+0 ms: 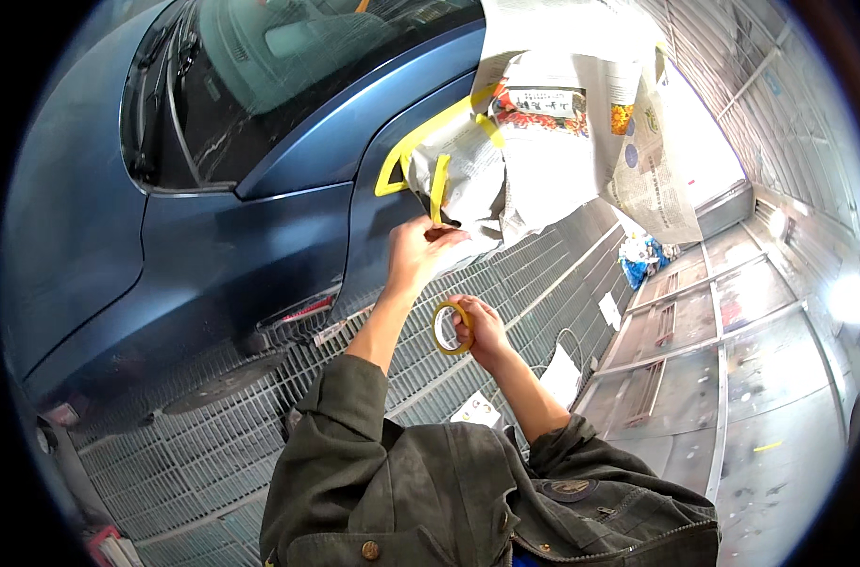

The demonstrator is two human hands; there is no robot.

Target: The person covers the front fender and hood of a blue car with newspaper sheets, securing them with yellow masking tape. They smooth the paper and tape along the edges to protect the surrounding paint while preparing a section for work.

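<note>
My left hand (418, 249) is closed at the lower end of a yellow masking tape strip (440, 184), against crumpled newspaper (468, 180) wrapped around what looks like the car's side mirror. Whether its fingertips also pinch the paper is hidden. My right hand (485, 329), lower and to the right, grips a roll of yellow masking tape (438, 331) by its ring, held apart from the car. More yellow tape (389, 172) borders the newspaper on the blue car's (288, 241) door. Larger newspaper sheets (553, 180) hang over the side windows and door beyond.
Below lies a metal grating floor (203, 472), with white paper pieces (562, 376) and a thin cable on it. A blue and white bundle (638, 260) sits near the panelled wall (675, 378) on the right. A bright lamp (855, 300) shines there.
</note>
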